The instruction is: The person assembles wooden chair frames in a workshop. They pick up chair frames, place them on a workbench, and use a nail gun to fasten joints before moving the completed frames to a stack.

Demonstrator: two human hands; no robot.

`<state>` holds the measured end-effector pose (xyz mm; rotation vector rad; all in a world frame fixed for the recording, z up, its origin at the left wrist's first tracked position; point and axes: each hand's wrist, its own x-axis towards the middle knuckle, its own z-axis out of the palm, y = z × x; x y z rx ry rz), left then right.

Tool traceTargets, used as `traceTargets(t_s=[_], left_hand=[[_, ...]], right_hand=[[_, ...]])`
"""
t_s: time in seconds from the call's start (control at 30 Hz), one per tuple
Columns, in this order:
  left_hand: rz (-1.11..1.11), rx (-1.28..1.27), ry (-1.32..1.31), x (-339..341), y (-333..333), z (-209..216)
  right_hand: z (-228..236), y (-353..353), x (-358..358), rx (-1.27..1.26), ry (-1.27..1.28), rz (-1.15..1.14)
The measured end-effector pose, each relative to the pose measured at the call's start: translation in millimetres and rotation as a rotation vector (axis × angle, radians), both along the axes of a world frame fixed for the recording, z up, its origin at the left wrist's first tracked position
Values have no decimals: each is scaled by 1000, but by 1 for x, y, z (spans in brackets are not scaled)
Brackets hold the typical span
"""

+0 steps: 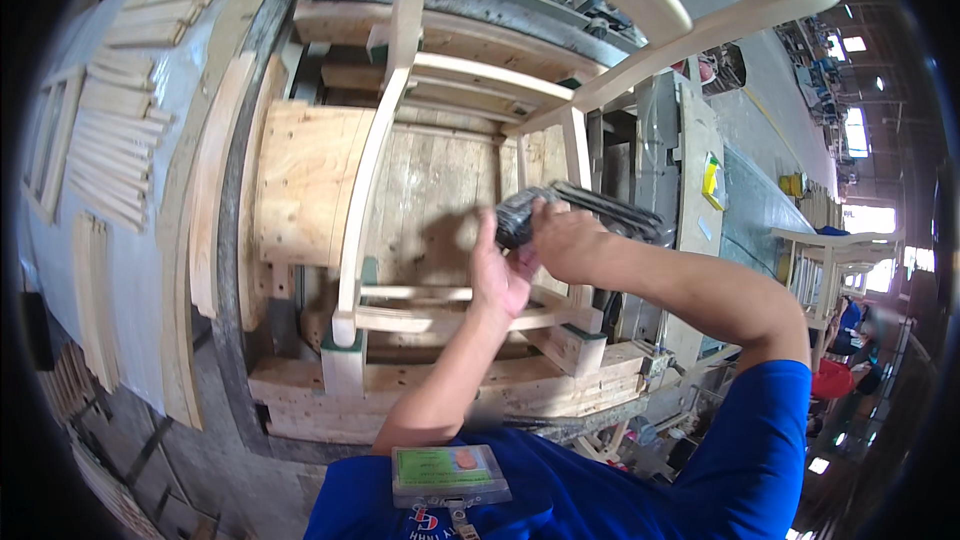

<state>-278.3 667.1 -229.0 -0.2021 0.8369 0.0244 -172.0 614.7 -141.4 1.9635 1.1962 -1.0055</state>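
Over pale wooden frame (490,78), right hand (570,242) closed round dark tool (515,221), left hand (500,280) partly hidden, its hold unclear

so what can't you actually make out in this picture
- Head view: part of the black tool, covered by the right grip.
- Head view: some fingertips of the left grip, hidden behind the tool and the right grip, so how firmly it holds is unclear.
- Head view: the far end of the pale wooden frame, cut off by the top edge.
- Head view: what the distant person is doing, too small and blurred.
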Motion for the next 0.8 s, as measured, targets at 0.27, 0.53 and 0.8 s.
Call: traceTargets(t_s=[0.27,0.53,0.8], left_hand=[[-44,145,-241,117,40,-107],[-60,139,-277,129,50,-116],[20,149,-143,125,51,-95]], right_hand=[[-70,64,60,33,-357,-76],[-101,69,81,33,-283,-14],[-54,76,75,10,-236,125]])
